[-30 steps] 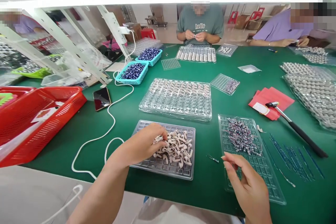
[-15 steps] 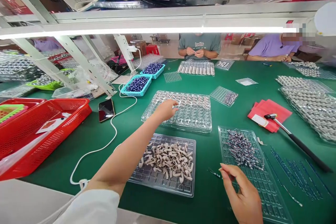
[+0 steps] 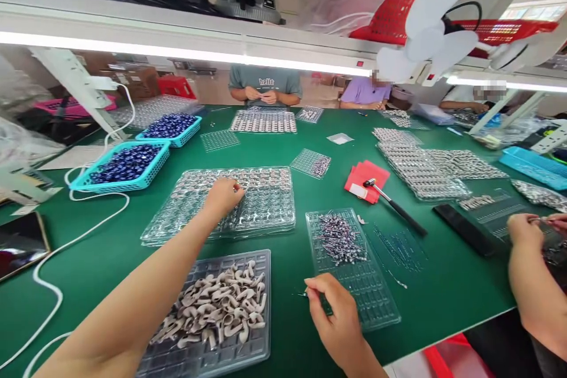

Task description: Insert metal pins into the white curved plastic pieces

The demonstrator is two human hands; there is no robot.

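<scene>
My left hand (image 3: 227,194) reaches over a clear blister tray (image 3: 266,207) whose far rows hold small beige parts. Its fingers are bent together at the tray's cells, and whatever lies in them is hidden. My right hand (image 3: 334,310) pinches a small part with thin wire ends (image 3: 302,294) between thumb and forefinger, above the green table. Beside that hand lies a clear tray (image 3: 372,301) bearing a heap of small wired components (image 3: 339,239). Under my left forearm, a grey tray (image 3: 266,331) carries a pile of curved beige earpiece shells (image 3: 225,301).
Blue baskets (image 3: 150,171) of dark blue pieces stand at left beside a white cable (image 3: 110,212) and a phone (image 3: 26,242). A black-handled hammer (image 3: 398,209) rests on red sheets (image 3: 365,174). At right, a co-worker's hands (image 3: 527,230) work near a black case (image 3: 463,229).
The view has swung to the right, bringing in the co-worker at right and a fan. My left hand stays over the clear tray; my right hand still pinches the wired part.
</scene>
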